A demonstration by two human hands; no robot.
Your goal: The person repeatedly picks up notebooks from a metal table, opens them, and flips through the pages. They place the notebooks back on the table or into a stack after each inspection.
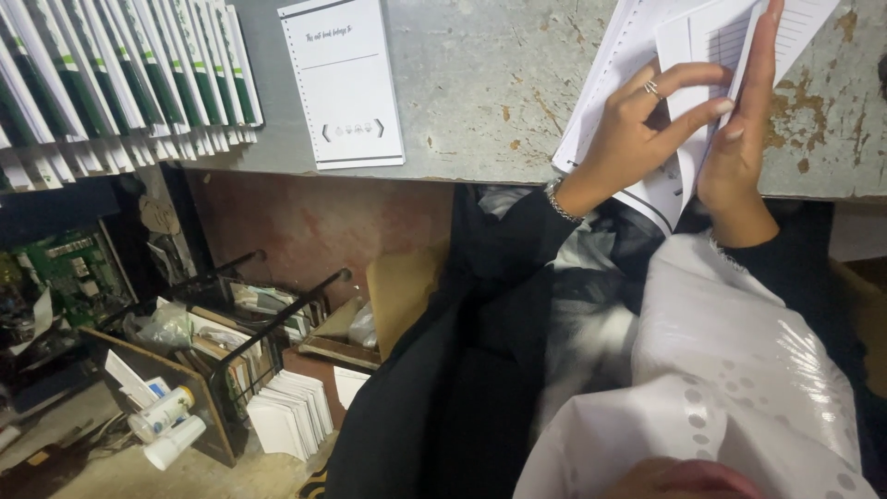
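My left hand (637,129), with a ring on one finger and a bracelet at the wrist, grips a stack of white punched and lined sheets (617,65) at the edge of a worn grey table (480,83). My right hand (744,139) stands on edge against the right side of the same stack, fingers straight and pressed to the paper. The stack overhangs the table's near edge above my lap.
A white printed sheet (344,83) lies on the table to the left. Several overlapped green-and-white booklets (120,83) fan across the far left. Below, on the floor, sit a metal rack with papers (249,333), stacked white sheets (291,416) and white bottles (166,425).
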